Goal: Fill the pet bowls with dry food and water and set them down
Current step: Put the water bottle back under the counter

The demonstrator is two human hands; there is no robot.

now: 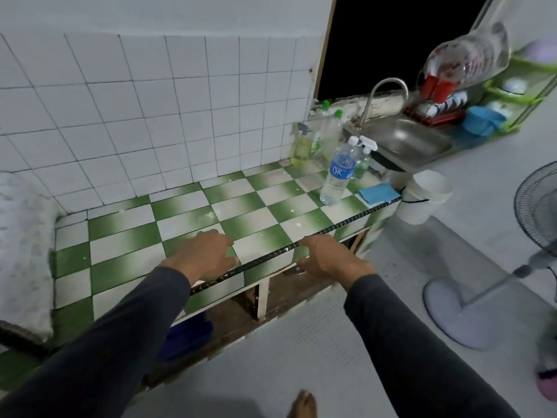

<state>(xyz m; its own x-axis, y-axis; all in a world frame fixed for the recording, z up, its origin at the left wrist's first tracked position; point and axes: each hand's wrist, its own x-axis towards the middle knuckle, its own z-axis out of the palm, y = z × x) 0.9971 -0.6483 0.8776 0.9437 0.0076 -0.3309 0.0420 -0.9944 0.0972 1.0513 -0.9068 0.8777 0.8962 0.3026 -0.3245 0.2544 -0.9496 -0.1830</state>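
My left hand point(205, 254) rests palm down with straight fingers on the green-and-white checkered counter point(187, 218), near its front edge. My right hand point(325, 260) is just below the counter's front edge, at the open cupboard space. Its fingers curl round a small shiny metal thing point(297, 268), of which only a sliver shows; it may be a bowl's rim. A clear water bottle point(337, 173) with a blue label and white cap stands upright at the counter's far right. No food is in view.
A steel sink point(401, 140) with a tap lies beyond the bottle, with spray bottles point(301, 146) beside it. A blue cloth point(378, 193) lies at the counter's corner, above a white bucket point(422, 194). A standing fan point(536, 221) is on the right. A blue thing point(187, 336) sits under the counter.
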